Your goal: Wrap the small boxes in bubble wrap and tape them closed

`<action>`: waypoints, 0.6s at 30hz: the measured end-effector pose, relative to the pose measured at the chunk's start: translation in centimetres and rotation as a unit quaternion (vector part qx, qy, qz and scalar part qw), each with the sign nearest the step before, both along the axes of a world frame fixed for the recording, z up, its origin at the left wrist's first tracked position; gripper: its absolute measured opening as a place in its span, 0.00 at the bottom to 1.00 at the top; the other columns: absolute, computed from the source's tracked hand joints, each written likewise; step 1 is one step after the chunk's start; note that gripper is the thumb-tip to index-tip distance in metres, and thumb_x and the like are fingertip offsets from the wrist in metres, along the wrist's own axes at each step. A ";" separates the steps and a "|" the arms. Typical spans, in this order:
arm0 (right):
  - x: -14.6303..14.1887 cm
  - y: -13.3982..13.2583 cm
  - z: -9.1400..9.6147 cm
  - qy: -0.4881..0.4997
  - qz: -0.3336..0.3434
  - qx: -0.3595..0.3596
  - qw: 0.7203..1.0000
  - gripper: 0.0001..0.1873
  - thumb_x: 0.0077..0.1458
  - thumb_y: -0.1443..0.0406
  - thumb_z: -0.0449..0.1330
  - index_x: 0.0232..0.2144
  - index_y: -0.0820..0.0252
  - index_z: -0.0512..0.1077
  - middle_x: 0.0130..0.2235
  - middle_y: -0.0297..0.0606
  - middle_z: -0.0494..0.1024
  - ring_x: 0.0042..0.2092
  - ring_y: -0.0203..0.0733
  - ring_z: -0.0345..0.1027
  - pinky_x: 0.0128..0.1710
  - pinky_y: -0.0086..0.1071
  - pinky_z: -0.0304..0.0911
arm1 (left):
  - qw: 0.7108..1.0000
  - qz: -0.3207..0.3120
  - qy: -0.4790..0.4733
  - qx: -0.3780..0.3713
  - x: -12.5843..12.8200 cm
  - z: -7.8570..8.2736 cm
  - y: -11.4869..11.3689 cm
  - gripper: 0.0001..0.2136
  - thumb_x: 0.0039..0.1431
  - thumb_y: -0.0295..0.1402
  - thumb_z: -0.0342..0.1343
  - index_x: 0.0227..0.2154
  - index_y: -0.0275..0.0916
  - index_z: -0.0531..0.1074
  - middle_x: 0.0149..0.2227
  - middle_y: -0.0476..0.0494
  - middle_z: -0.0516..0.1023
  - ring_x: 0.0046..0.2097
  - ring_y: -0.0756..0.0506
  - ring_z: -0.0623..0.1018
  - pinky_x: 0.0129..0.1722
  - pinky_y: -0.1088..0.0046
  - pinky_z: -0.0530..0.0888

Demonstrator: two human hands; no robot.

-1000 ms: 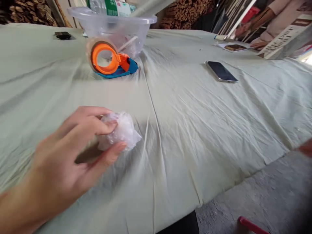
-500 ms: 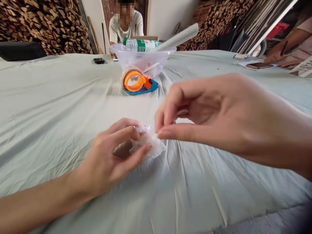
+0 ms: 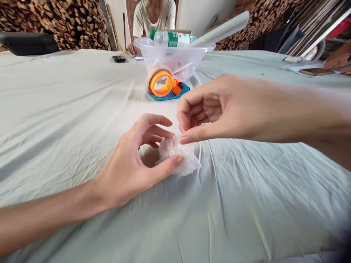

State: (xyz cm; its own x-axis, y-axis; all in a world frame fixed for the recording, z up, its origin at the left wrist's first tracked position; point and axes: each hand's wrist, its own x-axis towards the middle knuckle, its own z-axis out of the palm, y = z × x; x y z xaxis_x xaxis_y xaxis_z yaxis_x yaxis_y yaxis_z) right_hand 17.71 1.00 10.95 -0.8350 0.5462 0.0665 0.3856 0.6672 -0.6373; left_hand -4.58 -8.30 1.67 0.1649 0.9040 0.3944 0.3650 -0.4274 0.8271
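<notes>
A small bundle of clear, crinkled plastic that looks like bubble wrap lies on the cloth in front of me. My left hand curves around its left side, thumb on the near edge and fingertips on the far top. At the top of the bundle, my right hand has thumb and forefinger brought together in a pinch, the other fingers curled in. Whatever sits between those fingertips is too small to make out. Beyond the hands stands an orange tape dispenser with a tape roll, over a blue piece.
Behind the dispenser, a translucent plastic basin holds a green-labelled bottle and a long white roll. A phone lies at the far left, another at right. One person sits opposite; another's hand shows at right.
My right hand has shifted slightly up, still pinching at the bundle's top. The left fingers have spread more around the bundle. The whole view has shifted, with the basin now farther right.
</notes>
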 end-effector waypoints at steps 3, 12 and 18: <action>-0.4 0.3 0.0 -0.019 -0.001 -0.011 1.000 0.08 0.65 0.65 0.73 0.34 0.60 0.81 0.32 0.25 0.83 0.34 0.31 0.80 0.32 0.24 0.72 | 1.000 -0.006 0.000 -0.007 -0.1 -0.3 0.0 0.26 0.65 0.40 0.74 0.61 0.48 0.71 0.48 0.46 0.89 0.49 0.41 0.89 0.47 0.61 0.88; -0.8 0.1 0.0 -0.039 -0.006 -0.010 0.999 0.09 0.66 0.67 0.74 0.33 0.61 0.80 0.30 0.24 0.82 0.33 0.30 0.80 0.37 0.25 0.77 | 1.000 -0.024 0.000 -0.007 0.0 -0.2 -0.1 0.25 0.67 0.40 0.73 0.61 0.49 0.70 0.50 0.48 0.87 0.51 0.43 0.88 0.49 0.64 0.87; -0.9 -0.4 0.1 -0.039 -0.022 -0.014 0.999 0.07 0.66 0.67 0.72 0.34 0.61 0.80 0.31 0.23 0.81 0.33 0.27 0.78 0.33 0.22 0.72 | 0.996 -0.037 0.022 0.077 0.2 -0.1 -0.2 0.13 0.70 0.32 0.68 0.51 0.46 0.70 0.50 0.49 0.83 0.49 0.45 0.87 0.54 0.64 0.88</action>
